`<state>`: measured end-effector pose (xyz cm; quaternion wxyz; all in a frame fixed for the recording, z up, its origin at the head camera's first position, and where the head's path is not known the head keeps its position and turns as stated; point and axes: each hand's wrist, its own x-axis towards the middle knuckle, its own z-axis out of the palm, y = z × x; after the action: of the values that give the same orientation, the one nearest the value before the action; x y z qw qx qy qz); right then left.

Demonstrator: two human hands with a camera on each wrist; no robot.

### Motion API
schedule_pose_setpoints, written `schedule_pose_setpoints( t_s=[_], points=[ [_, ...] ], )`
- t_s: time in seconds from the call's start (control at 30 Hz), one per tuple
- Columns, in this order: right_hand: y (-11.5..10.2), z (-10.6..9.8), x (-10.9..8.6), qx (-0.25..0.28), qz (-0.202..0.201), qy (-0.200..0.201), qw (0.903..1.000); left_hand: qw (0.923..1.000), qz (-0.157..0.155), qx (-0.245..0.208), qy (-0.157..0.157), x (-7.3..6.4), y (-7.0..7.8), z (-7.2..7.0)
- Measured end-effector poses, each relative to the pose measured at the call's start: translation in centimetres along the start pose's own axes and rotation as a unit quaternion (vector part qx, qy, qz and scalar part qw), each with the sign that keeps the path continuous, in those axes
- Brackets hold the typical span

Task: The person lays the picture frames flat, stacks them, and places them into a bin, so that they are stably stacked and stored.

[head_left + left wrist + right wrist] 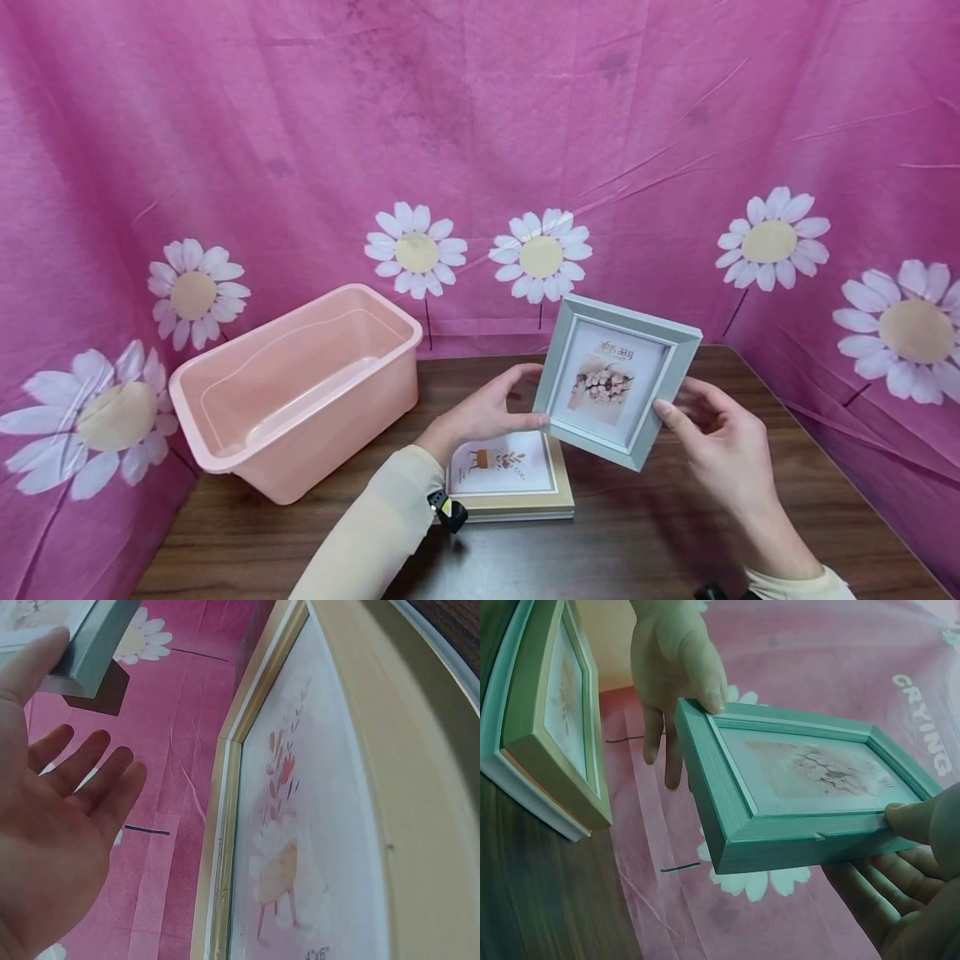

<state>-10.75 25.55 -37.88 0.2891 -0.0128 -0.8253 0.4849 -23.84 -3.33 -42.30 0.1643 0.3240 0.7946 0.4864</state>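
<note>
A grey-green picture frame (pixel 617 382) with a flower print is held tilted above the table. My right hand (pixel 723 442) pinches its right side, thumb on the front and fingers behind. At its lower left corner lies the thumb of my left hand (pixel 491 408); in the left wrist view that hand's four fingers (pixel 112 787) are loosely extended, apart from the frame. Below the left hand, a beige picture frame (pixel 517 502) with a deer drawing lies face up on another, pale frame (pixel 536 799). The left forearm partly covers this stack in the head view.
An oblong pink plastic bin (pixel 337 425) stands at the left on the dark wooden table (pixel 615 542), with nothing visible inside. A pink cloth (pixel 480 125) printed with daisies hangs behind and along both sides.
</note>
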Motion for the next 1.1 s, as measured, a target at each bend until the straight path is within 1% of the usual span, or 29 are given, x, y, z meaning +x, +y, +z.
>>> schedule_pose_setpoints(
  t_s=[0.27,0.57,0.67,0.77,0.9,1.1],
  points=[
    [-0.12,0.07,-0.23,0.005,-0.004,-0.007,1.0,0.9986,-0.007,-0.037,-0.036,-0.14,-0.6,-0.33],
    [-0.26,0.21,-0.38,0.013,-0.016,-0.015,0.9997,0.9945,0.004,-0.079,-0.069,-0.01,-0.62,-0.47],
    [-0.26,0.25,-0.46,0.016,-0.017,-0.014,0.9996,0.9935,0.009,-0.086,-0.075,0.05,-0.58,-0.44],
    [-0.3,0.3,-0.49,0.021,-0.02,-0.014,0.9995,0.9937,0.011,-0.081,-0.076,0.07,-0.57,-0.43],
    [-0.35,0.37,-0.49,0.026,-0.025,-0.014,0.9993,0.9933,0.007,-0.082,-0.082,0.09,-0.65,-0.4],
    [-0.4,0.36,-0.57,0.024,-0.029,-0.011,0.9993,0.9893,0.03,-0.105,-0.097,0.27,-0.79,-0.32]
  ],
)
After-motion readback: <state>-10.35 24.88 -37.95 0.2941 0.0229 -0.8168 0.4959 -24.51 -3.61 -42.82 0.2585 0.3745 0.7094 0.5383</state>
